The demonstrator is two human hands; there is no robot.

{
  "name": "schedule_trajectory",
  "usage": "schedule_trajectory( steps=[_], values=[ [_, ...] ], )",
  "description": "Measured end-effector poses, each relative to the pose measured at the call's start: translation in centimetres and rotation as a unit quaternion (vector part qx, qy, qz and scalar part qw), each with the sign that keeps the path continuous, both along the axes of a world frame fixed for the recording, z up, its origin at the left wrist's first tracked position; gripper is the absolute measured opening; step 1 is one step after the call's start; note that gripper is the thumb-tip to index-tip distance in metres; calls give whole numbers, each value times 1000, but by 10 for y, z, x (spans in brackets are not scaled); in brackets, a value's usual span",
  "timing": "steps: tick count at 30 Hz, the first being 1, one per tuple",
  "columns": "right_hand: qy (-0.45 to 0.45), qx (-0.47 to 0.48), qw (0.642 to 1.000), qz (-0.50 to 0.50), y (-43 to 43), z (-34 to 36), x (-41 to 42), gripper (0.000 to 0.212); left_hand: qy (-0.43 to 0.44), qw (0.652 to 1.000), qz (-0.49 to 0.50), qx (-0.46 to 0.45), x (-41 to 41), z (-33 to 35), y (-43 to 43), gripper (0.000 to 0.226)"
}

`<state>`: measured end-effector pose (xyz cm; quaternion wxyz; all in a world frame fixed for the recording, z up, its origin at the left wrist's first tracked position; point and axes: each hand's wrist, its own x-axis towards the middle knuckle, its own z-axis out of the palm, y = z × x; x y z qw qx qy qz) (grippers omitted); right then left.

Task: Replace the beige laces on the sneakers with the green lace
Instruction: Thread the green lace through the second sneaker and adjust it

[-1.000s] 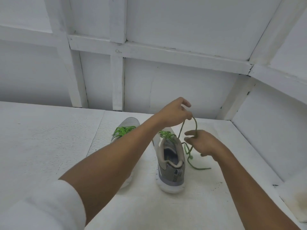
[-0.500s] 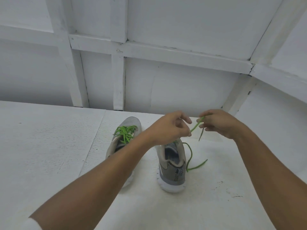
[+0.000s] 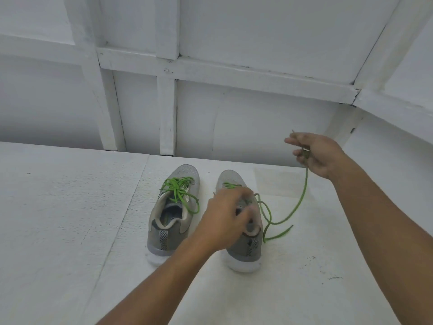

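free: surface [image 3: 58, 231] left of sneakers [image 3: 173, 214] | obstacle: wall [image 3: 257, 123] behind

The place looks like a bare, makeshift work booth. White-painted wall panels [image 3: 257, 31] braced by white wooden battens [image 3: 166, 113] close it in from 9 to 3 o'clock and meet in a corner at about 2 o'clock. The desk [image 3: 58, 219] under the sneakers [image 3: 173, 221] is rough white board with a seam [image 3: 131, 207].
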<state>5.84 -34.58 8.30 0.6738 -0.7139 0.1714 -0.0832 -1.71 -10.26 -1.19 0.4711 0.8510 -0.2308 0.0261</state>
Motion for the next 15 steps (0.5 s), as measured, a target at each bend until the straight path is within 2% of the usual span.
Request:
schedule_trajectory(
  steps=[2,3,6,12,15],
  values=[
    [-17,-28,999,40,10,0,-5,19,29,989,116,-83,1,-15,0,21],
    [-22,-52,997,57,16,-2,-8,18,54,984,145,-89,2,-22,-2,20],
    [-20,-142,984,107,40,-12,-17,18,96,980,167,-46,6,-38,-6,23],
    [-7,-345,919,192,81,-52,-38,12,83,978,188,-44,18,-42,-8,23],
    [-5,-390,899,196,90,-74,-44,9,75,978,190,-46,20,-45,-9,24]
  ],
)
